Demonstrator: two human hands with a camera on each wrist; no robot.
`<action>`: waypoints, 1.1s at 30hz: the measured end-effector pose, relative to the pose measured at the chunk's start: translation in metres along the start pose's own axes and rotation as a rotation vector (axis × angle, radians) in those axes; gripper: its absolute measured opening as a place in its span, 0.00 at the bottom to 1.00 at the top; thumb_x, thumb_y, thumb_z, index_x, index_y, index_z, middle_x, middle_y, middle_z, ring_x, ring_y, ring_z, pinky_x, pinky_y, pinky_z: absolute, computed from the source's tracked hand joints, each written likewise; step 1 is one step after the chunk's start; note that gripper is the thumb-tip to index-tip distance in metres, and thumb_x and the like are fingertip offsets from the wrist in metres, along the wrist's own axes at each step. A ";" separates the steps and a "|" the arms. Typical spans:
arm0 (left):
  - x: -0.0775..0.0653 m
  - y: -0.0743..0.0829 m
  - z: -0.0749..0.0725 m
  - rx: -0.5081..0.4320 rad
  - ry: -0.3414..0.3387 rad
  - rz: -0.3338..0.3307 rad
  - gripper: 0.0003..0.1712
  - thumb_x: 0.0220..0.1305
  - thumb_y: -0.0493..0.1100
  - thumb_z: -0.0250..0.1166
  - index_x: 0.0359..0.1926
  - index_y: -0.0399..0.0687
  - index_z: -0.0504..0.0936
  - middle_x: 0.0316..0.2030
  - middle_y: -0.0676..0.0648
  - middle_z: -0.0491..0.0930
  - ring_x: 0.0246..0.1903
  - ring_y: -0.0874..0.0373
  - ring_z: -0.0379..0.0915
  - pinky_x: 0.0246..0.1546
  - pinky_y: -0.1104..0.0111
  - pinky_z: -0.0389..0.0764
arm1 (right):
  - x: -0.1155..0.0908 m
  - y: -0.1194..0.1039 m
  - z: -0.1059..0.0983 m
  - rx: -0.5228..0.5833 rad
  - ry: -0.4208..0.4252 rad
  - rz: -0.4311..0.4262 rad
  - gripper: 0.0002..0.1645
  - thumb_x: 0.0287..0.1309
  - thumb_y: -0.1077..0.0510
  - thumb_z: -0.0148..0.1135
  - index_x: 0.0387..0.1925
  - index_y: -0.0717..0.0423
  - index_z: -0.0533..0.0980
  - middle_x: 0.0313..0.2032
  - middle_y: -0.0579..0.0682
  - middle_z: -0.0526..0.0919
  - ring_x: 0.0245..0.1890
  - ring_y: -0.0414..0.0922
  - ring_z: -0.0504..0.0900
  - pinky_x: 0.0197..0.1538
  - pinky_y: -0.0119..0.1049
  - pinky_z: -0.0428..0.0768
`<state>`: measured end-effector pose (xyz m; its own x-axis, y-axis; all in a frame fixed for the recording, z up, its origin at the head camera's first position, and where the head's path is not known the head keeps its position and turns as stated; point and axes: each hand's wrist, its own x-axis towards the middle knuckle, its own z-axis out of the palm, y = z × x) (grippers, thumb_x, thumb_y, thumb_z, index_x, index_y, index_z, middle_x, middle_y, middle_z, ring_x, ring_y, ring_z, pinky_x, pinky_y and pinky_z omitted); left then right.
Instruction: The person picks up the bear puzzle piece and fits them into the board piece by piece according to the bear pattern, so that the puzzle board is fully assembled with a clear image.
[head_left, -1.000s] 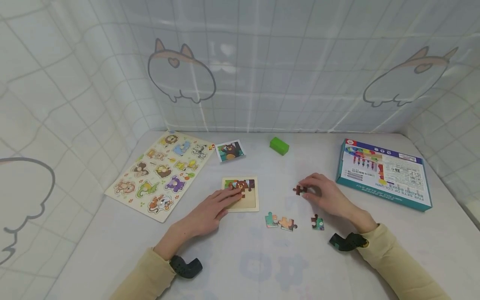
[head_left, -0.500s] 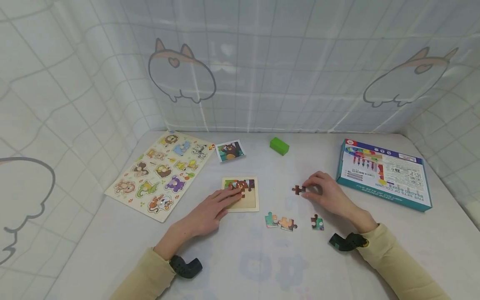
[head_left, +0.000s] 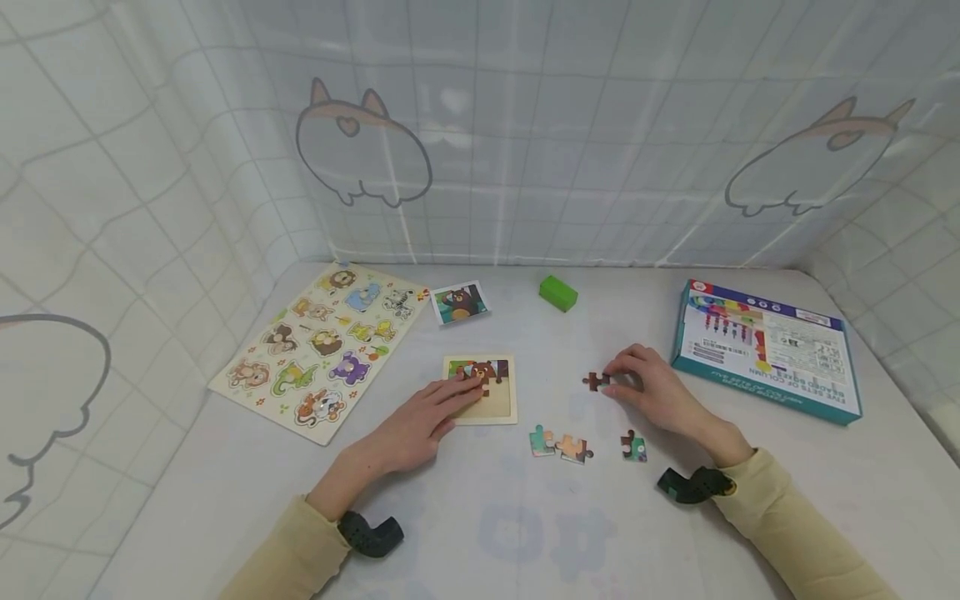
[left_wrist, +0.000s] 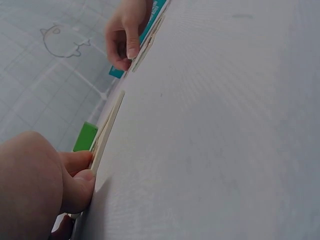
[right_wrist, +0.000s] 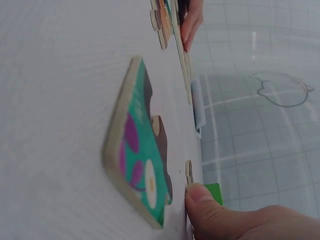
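Note:
In the head view my left hand (head_left: 408, 429) rests on the left side of a small square wooden puzzle tray (head_left: 513, 404). Its fingers lie fairly straight over the tray, covering part of the bear picture. The left wrist view has the thumb against the tray's edge (left_wrist: 107, 135). To the right, my right hand (head_left: 652, 390) pinches a dark brown jigsaw piece (head_left: 595, 381) between thumb and fingers, low at the table. A green and brown jigsaw piece (head_left: 634, 447) lies nearer me. Left of that are a teal piece (head_left: 541, 442) and a peach piece (head_left: 574, 448).
An animal puzzle board (head_left: 300, 354) lies at the left. Behind the tray are a bear picture card (head_left: 461, 303) and a green block (head_left: 558, 293). A teal-edged box (head_left: 772, 350) lies at the right. A tiled-pattern sheet (head_left: 540, 125) stands along the back.
The brown jigsaw piece in my right hand has shifted slightly left, and the fingers have changed position on it. My left hand stays on the tray.

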<state>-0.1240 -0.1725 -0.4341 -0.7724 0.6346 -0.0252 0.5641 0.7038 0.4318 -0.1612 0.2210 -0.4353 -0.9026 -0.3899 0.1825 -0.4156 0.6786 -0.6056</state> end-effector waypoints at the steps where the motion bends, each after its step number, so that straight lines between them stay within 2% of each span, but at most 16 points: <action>1: 0.000 0.000 0.000 -0.002 0.000 0.000 0.32 0.74 0.37 0.52 0.76 0.57 0.61 0.78 0.55 0.53 0.78 0.48 0.45 0.77 0.51 0.52 | 0.000 0.000 0.000 0.000 -0.001 -0.001 0.10 0.61 0.59 0.69 0.44 0.56 0.82 0.45 0.51 0.78 0.49 0.49 0.75 0.53 0.48 0.76; 6: -0.001 -0.001 0.000 -0.009 -0.003 -0.007 0.33 0.74 0.37 0.53 0.76 0.57 0.61 0.78 0.55 0.54 0.77 0.49 0.46 0.77 0.51 0.53 | 0.000 -0.003 0.001 0.017 -0.007 -0.032 0.10 0.60 0.59 0.70 0.43 0.55 0.82 0.45 0.49 0.79 0.48 0.48 0.76 0.53 0.45 0.77; 15: 0.000 -0.004 0.004 -0.010 0.011 0.003 0.33 0.74 0.38 0.53 0.77 0.60 0.60 0.77 0.56 0.54 0.77 0.50 0.47 0.77 0.51 0.54 | 0.004 -0.017 0.005 0.043 0.017 -0.146 0.09 0.58 0.61 0.71 0.41 0.54 0.82 0.42 0.46 0.80 0.46 0.45 0.76 0.49 0.39 0.78; 23: 0.000 -0.004 0.003 -0.006 0.011 0.005 0.33 0.74 0.38 0.53 0.76 0.59 0.61 0.77 0.56 0.54 0.77 0.50 0.48 0.77 0.52 0.54 | 0.017 -0.039 0.018 0.084 -0.033 -0.120 0.09 0.60 0.59 0.70 0.43 0.55 0.82 0.43 0.47 0.79 0.48 0.47 0.75 0.53 0.46 0.77; 33: 0.000 -0.003 0.002 -0.047 0.008 0.005 0.31 0.77 0.46 0.52 0.77 0.59 0.60 0.77 0.57 0.53 0.77 0.51 0.47 0.77 0.52 0.54 | 0.032 -0.069 0.043 0.089 -0.093 -0.158 0.10 0.60 0.57 0.70 0.42 0.56 0.82 0.43 0.48 0.79 0.48 0.47 0.74 0.52 0.45 0.76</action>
<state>-0.1250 -0.1745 -0.4372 -0.7718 0.6357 -0.0156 0.5540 0.6843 0.4742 -0.1565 0.1355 -0.4210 -0.8109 -0.5458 0.2110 -0.5360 0.5481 -0.6421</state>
